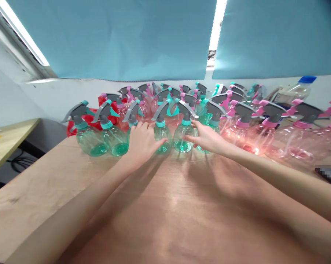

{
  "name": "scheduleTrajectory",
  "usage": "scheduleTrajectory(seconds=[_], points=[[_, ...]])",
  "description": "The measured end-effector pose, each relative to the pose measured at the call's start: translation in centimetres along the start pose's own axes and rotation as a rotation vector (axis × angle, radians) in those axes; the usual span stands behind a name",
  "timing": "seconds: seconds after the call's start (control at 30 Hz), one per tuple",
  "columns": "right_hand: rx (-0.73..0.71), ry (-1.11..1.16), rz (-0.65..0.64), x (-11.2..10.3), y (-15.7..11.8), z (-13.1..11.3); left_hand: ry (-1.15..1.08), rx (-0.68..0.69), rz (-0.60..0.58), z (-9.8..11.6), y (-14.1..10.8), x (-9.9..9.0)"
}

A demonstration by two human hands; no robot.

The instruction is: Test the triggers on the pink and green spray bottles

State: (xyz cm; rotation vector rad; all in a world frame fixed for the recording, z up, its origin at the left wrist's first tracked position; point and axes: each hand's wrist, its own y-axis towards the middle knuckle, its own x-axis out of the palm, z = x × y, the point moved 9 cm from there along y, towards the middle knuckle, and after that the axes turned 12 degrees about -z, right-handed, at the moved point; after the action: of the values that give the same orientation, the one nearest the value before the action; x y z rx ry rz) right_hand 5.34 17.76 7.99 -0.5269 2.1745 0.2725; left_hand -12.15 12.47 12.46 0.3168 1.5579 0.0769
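Several clear green spray bottles with teal collars and grey trigger heads stand in a front row on the wooden table. My left hand (144,141) is at a green bottle (132,121) left of the middle, its thumb stretched toward the neighbouring bottle (163,141). My right hand (205,137) has its thumb and fingers apart beside another green bottle (183,137), partly in front of the green bottle (214,124) to its right. Whether either hand touches a bottle is unclear. Pink spray bottles (267,132) continue the row at the right.
More spray bottles and red plastic wrapping (92,121) stand behind the front row. A large bottle with a blue cap (300,90) is at the back right. A dark pixelated object (330,174) lies at the right edge. Another table (14,143) is at the left.
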Motion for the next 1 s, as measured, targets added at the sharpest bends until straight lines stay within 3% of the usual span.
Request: scheduleTrajectory(seconds=[0.4, 0.7, 0.87, 1.0], points=[[0.002, 0.041, -0.026, 0.7, 0.0, -0.2, -0.035, 0.006, 0.031, -0.2, -0.1, 0.3], [-0.07, 0.06, 0.035, 1.2, -3.0, -0.9, -0.102, -0.043, 0.083, -0.4, -1.2, -0.3], [-0.116, -0.005, 0.043, 1.9, -6.0, -1.6, -0.209, -0.011, 0.128, 1.9, -3.7, -2.0], [-0.087, -0.093, 0.024, 2.4, -8.6, -1.9, -0.539, 0.119, -0.054, 5.9, -4.4, -0.8]])
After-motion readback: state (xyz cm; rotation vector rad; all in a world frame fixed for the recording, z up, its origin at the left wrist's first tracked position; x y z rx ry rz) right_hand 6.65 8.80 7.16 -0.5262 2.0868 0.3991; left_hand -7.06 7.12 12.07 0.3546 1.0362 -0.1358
